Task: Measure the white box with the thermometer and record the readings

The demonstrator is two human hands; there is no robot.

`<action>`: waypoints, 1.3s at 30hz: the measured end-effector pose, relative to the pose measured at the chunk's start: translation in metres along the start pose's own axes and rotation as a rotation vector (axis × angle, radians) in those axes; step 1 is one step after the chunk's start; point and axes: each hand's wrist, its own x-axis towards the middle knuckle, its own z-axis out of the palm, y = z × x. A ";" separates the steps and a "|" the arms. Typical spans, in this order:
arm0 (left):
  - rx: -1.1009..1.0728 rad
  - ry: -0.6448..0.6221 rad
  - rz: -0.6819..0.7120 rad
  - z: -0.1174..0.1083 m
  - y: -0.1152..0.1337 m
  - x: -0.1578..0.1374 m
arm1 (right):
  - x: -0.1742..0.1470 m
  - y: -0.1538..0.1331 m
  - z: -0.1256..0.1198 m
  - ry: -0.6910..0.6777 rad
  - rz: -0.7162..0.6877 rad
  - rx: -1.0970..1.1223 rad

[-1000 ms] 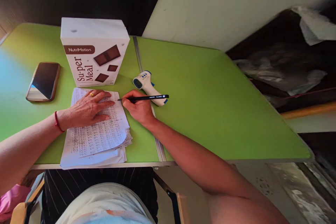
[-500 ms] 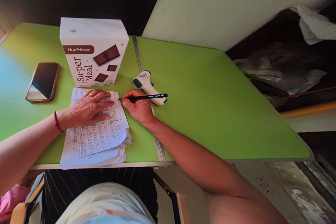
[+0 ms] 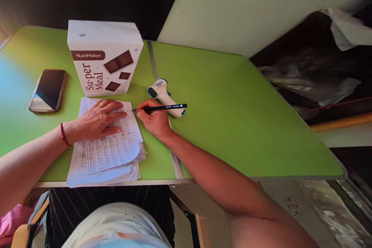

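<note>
My left hand lies flat with fingers spread on a stack of paper sheets covered in handwritten columns. A ring and a red wrist cord are on that arm. My right hand pinches a black pen, its tip at the right edge of the top sheet. The pen slants low, its rear end pointing right. Just behind my right hand lies a white and blue infrared thermometer, its handle partly covered by the pen.
A white NutriMotion box stands upright behind the papers. To the left lies a smartphone with a dark screen. A metal seam crosses the green table. Dark furniture and a pale wall rise behind; plastic bags are at the right.
The pen and the fingers of my right hand have shifted very slightly to the right. My left hand stays in place on the paper.
</note>
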 end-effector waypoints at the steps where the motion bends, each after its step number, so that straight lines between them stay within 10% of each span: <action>1: -0.001 0.000 -0.002 0.000 0.000 0.000 | 0.000 0.000 0.000 -0.002 0.000 -0.003; 20: 0.016 -0.008 0.008 -0.001 0.001 0.001 | 0.001 0.002 -0.001 -0.026 -0.003 -0.015; 27: 0.003 0.053 0.056 0.000 -0.001 0.001 | 0.006 0.007 -0.011 -0.010 -0.222 -0.069; 32: -0.050 0.560 0.031 -0.007 -0.003 0.001 | 0.016 0.013 -0.030 -0.118 -0.566 -0.345; 36: -0.011 1.080 -0.211 -0.012 -0.019 0.000 | 0.019 0.023 -0.039 -0.242 -0.598 -0.543; 39: -0.135 1.215 -0.335 -0.010 -0.042 -0.002 | 0.018 0.025 -0.038 -0.284 -0.593 -0.669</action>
